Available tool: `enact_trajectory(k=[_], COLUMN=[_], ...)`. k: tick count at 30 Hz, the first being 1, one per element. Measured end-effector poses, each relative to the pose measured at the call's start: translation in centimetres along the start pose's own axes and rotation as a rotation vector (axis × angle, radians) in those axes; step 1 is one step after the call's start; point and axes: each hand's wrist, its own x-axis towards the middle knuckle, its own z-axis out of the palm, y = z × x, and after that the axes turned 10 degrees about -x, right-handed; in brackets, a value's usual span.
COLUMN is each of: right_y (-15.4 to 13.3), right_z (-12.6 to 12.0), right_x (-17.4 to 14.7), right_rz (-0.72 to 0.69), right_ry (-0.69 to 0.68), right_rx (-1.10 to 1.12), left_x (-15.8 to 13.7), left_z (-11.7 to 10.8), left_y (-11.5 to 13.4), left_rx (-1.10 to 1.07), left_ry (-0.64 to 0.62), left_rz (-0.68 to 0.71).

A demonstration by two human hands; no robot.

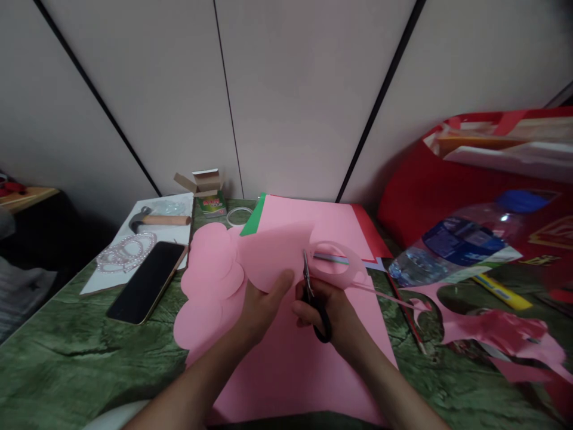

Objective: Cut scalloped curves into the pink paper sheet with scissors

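Observation:
My left hand (266,301) pinches a sheet of pink paper (273,254) between thumb and fingers, lifted above the other sheets. In my right hand (329,304) is a pair of scissors (320,316) with black handles, its blades upright at the sheet's right part. A curved pink offcut with a round hole (344,269) hangs to the right of the blades. Beneath both hands lies a large pink sheet (295,370). Several rounded pink paper cutouts (210,266) overlap to the left of my left hand.
Left: a black phone (145,283), a hammer (161,220) and beads (128,251). A small open box (211,200) stands by the wall. Right: a pencil (409,319), a water bottle (465,239), a yellow cutter (504,291), pink scraps (505,334) and a red bag (412,179).

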Motion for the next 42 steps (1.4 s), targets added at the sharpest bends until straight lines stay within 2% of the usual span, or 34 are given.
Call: enact_trajectory(k=[8,12,22,28,36,42], right_y=[-0.1,0.0,0.0,0.4,0.0,0.1], right_z=[0.3,0.6,-0.2,-0.2,-0.3,-0.1], right_x=[-0.2,-0.4,0.0,0.2,-0.1,0.0], right_rz=[-0.002,-0.019,-0.126,-0.136,-0.130,-0.131], right_ry=[0.011,-0.032,-0.063,-0.072,-0.055,-0.045], right_rx=[0.008,0.003,-0.080,-0.064,-0.062,-0.060], left_x=[0.0,-0.2,-0.7,-1.0,-0.9,-0.8], left_z=[0.1,0.1,0.0,0.3,0.2,0.1], left_y=[0.1,0.3,0.5,0.5,0.5,0.4], left_rx=[-0.023,0.011,0.035,0.021,0.048,0.042], left_ry=[0.030,0.062,-0.013,-0.035,0.008,-0.026], left_rz=[0.011,-0.039,-0.047,-0.077,-0.071,-0.054])
